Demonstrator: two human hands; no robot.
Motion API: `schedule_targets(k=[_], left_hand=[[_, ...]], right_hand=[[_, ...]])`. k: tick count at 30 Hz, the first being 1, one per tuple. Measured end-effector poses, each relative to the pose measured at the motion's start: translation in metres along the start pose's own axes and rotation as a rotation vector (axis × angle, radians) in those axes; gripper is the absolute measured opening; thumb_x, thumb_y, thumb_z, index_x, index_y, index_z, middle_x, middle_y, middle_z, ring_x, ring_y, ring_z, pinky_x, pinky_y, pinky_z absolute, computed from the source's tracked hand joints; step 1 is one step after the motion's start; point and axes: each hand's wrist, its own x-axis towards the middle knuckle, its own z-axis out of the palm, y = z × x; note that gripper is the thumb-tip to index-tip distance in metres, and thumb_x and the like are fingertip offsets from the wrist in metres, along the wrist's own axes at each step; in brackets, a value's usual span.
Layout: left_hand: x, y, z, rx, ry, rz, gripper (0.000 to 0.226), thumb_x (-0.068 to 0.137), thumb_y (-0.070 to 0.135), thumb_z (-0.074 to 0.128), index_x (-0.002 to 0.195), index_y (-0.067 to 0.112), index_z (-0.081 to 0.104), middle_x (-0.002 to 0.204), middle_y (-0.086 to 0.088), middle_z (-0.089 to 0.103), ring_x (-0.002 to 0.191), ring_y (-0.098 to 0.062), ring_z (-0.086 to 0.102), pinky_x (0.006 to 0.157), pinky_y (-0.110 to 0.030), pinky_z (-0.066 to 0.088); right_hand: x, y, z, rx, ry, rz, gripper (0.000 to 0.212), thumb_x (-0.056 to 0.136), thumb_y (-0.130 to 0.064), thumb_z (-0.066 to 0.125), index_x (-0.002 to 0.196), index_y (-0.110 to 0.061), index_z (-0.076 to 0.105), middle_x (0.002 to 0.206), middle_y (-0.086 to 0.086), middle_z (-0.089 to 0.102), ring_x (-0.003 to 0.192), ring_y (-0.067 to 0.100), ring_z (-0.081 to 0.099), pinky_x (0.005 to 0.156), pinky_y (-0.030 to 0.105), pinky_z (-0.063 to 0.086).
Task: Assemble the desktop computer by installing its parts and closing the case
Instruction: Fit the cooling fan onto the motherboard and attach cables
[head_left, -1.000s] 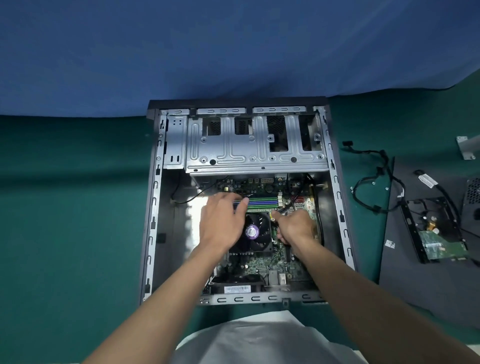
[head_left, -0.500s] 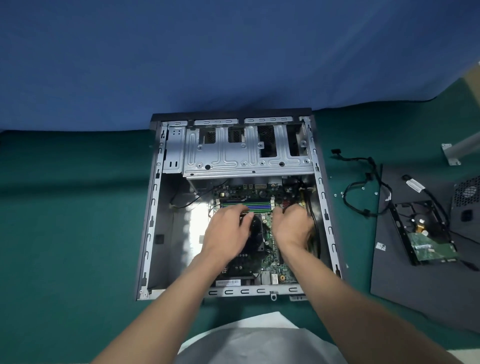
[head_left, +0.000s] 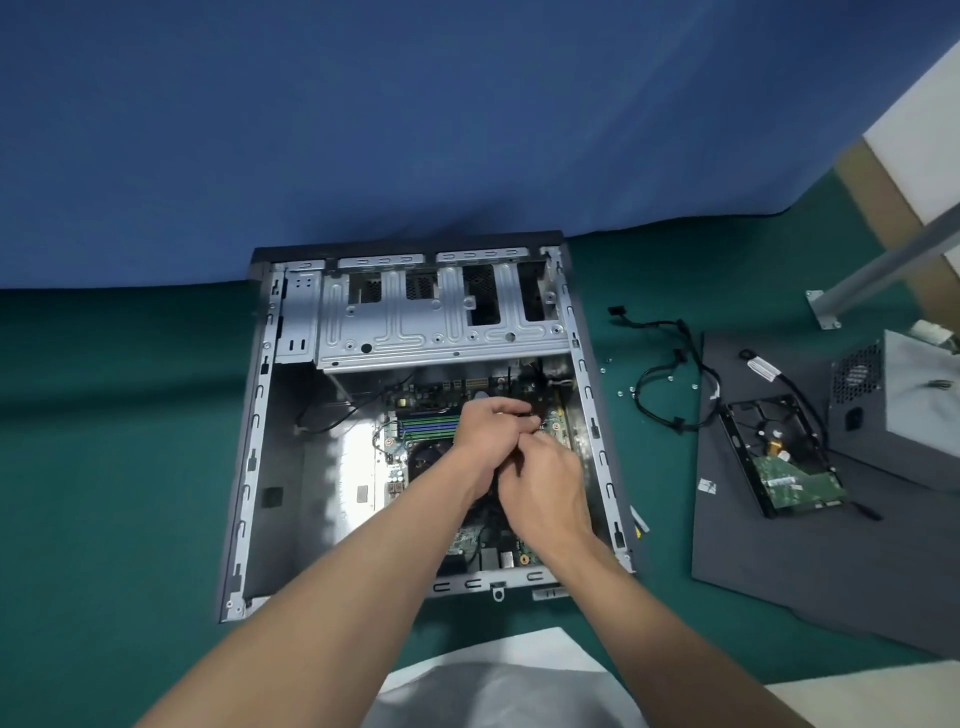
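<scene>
My left hand (head_left: 485, 436) and right hand (head_left: 545, 486) meet over the motherboard (head_left: 415, 395) inside the open computer case (head_left: 248, 467), which lies flat on green cloth (head_left: 130, 415) at the centre of the frame. The left hand's fingers curl round a thin black cable (head_left: 527, 415) at the right end of the memory slots (head_left: 431, 423). The right hand sits just below and right of it, knuckles up, fingertips tucked against the left — whether it grips anything I cannot tell. The silver drive cage (head_left: 441, 327) fills the case's upper part. At right of the frame — well apart from both hands — a hard drive (head_left: 779, 462) rests on the dark side panel (head_left: 779, 571), with the power supply (head_left: 893, 415) at far right and a loose cable (head_left: 644, 374) between panel and case.
</scene>
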Motion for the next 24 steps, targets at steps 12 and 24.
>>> schedule_targets(k=[12, 24], left_hand=[[-0.004, -0.004, -0.006, 0.222, 0.116, 0.091, 0.026, 0.094, 0.003, 0.051, 0.084, 0.021, 0.065, 0.089, 0.02, 0.049, 0.081, -0.005, 0.053, 0.09, -0.036, 0.05], [0.002, -0.001, -0.002, -0.171, -0.097, -0.084, 0.008, 0.097, 0.009, 0.054, 0.104, 0.007, 0.051, 0.089, -0.011, 0.071, 0.08, -0.022, 0.066, 0.072, -0.03, 0.053]], right_hand=[[0.017, 0.009, -0.01, 0.397, -0.219, 0.366, 0.039, 0.097, -0.019, 0.051, 0.059, -0.018, 0.041, 0.056, -0.004, 0.042, 0.049, 0.013, 0.036, 0.049, 0.027, 0.029], [0.009, 0.008, -0.007, 0.207, -0.193, 0.224, 0.031, 0.101, -0.029, 0.037, 0.093, -0.012, 0.063, 0.084, 0.008, 0.065, 0.076, 0.025, 0.067, 0.072, 0.038, 0.056]])
